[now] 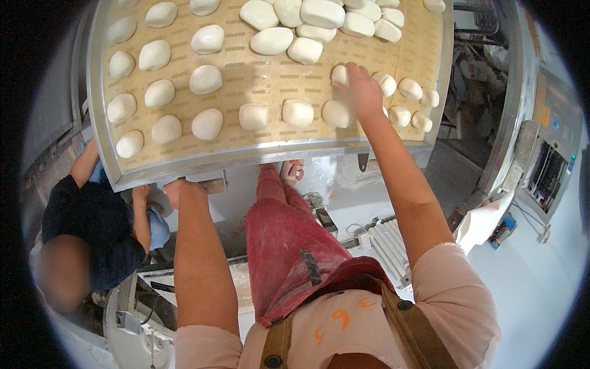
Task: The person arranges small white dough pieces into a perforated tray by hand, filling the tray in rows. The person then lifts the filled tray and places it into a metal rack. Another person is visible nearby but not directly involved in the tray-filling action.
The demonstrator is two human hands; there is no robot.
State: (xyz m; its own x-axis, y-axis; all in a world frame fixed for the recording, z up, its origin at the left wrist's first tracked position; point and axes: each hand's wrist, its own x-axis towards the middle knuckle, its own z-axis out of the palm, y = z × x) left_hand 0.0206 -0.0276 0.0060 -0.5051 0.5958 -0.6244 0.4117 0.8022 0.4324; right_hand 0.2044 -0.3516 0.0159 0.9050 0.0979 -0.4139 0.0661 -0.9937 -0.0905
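Note:
A wide loader board [262, 87] covered in tan woven belt and edged with a metal frame lies before me. Pale, rounded dough pieces [206, 79] stand on it in loose rows. My right hand [362, 90] reaches over the front right part, its thumb and fingers about a small dough piece [340, 74] that rests on the belt. Just below that hand sits another dough piece [337, 113], partly covered by my wrist. My left hand [184, 190] is closed around a wooden handle [214, 186] under the front edge; its fingers are mostly hidden.
A heap of dough pieces [322, 13] lies at the far middle of the board. At left, a person in a dark shirt [92, 221] is close to the board's corner. A white radiator [392, 244] stands low on the right. A control panel [546, 177] is at far right.

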